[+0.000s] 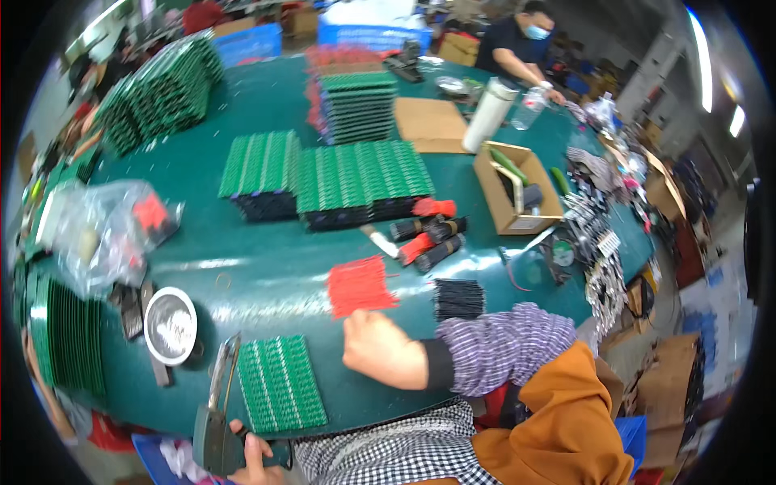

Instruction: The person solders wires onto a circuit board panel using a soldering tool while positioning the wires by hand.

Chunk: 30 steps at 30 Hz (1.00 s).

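My left hand (257,462) grips the handle of a dark soldering gun (217,436) at the lower left. Its long metal front end points up, away from me. Just right of the gun, a green circuit board panel (283,384) with pale rows lies flat on the table. My right hand (378,346) is curled closed at the near edge of a bundle of cut red wires (360,284). Whatever its fingertips pinch is hidden. To the right, beyond my sleeve, lies a bundle of black wires (458,298).
Stacked green panels (368,178) stand mid-table. Rolled red and black bundles (436,234), a cardboard box (521,218) and a white bottle (490,115) are nearby. A metal bowl (171,327) and plastic bag (109,230) lie left. A masked person (517,48) works at the far right.
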{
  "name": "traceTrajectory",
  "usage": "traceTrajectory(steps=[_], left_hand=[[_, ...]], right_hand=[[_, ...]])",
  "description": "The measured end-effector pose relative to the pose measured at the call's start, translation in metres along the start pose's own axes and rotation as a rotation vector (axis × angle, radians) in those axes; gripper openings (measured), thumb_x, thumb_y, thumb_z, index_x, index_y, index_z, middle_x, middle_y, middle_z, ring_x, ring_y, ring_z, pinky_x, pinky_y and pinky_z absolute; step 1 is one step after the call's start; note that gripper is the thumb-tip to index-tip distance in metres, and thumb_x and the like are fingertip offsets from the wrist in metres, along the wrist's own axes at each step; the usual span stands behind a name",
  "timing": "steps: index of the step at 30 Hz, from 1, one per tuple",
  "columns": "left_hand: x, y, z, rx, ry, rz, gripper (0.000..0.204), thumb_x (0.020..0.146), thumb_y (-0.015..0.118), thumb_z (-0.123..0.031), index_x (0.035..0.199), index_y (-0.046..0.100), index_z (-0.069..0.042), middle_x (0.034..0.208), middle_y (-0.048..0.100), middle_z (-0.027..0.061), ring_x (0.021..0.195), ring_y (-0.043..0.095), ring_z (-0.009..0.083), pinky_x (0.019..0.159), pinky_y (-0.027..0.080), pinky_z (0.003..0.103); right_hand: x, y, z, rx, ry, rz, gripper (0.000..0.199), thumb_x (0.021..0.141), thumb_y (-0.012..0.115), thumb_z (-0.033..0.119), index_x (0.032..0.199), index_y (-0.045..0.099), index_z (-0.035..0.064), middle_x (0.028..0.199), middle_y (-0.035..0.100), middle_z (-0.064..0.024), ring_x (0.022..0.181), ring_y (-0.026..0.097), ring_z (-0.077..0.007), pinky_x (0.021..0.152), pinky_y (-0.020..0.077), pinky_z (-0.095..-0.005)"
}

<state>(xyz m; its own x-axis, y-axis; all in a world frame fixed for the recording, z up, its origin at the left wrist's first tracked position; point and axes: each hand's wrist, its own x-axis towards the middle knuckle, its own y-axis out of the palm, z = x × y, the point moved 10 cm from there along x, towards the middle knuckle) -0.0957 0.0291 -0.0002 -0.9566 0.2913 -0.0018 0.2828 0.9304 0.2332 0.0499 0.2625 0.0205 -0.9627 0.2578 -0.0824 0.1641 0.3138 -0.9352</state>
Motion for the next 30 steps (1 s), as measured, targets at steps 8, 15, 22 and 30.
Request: traceTrajectory(steps=[8,15,22,30], left_hand=[[-0.011,0.013,0.001,-0.026,-0.123,0.063,0.058,0.086,0.069,0.009,0.141,0.052,0.007,0.124,0.068,0.0224,0.069,0.061,0.0160,0.052,0.048,0.028],[-0.015,0.018,0.010,0.187,-0.237,0.135,0.056,0.084,0.073,0.004,0.138,0.056,0.005,0.120,0.069,0.0199,0.068,0.061,0.0154,0.053,0.048,0.028],[-0.016,0.002,0.022,0.354,-0.180,0.245,0.048,0.084,0.076,0.006,0.130,0.063,0.007,0.114,0.070,0.0179,0.070,0.062,0.0159,0.059,0.050,0.029],[-0.023,-0.002,0.025,0.626,-0.286,0.285,0.030,0.084,0.087,-0.010,0.108,0.074,0.003,0.099,0.075,0.0120,0.082,0.071,0.0222,0.074,0.056,0.034]], right_hand=[[0.002,-0.045,-0.019,0.355,-0.012,-0.457,0.023,0.078,0.070,0.007,0.099,0.070,-0.0017,0.089,0.059,-0.0078,0.080,0.060,-0.0219,0.064,0.0520,-0.0313],[0.016,-0.025,-0.030,0.821,0.083,-0.651,0.032,0.077,0.075,-0.009,0.107,0.073,0.0004,0.098,0.071,-0.0089,0.082,0.070,-0.0245,0.067,0.0583,-0.0350],[0.019,-0.001,-0.022,0.842,0.102,-0.640,0.027,0.080,0.074,-0.004,0.107,0.073,0.0006,0.101,0.074,-0.0093,0.083,0.074,-0.0240,0.069,0.0613,-0.0351],[0.019,-0.005,-0.021,0.835,0.065,-0.600,0.028,0.079,0.075,-0.003,0.106,0.075,-0.0018,0.102,0.075,-0.0129,0.084,0.076,-0.0252,0.069,0.0630,-0.0343]])
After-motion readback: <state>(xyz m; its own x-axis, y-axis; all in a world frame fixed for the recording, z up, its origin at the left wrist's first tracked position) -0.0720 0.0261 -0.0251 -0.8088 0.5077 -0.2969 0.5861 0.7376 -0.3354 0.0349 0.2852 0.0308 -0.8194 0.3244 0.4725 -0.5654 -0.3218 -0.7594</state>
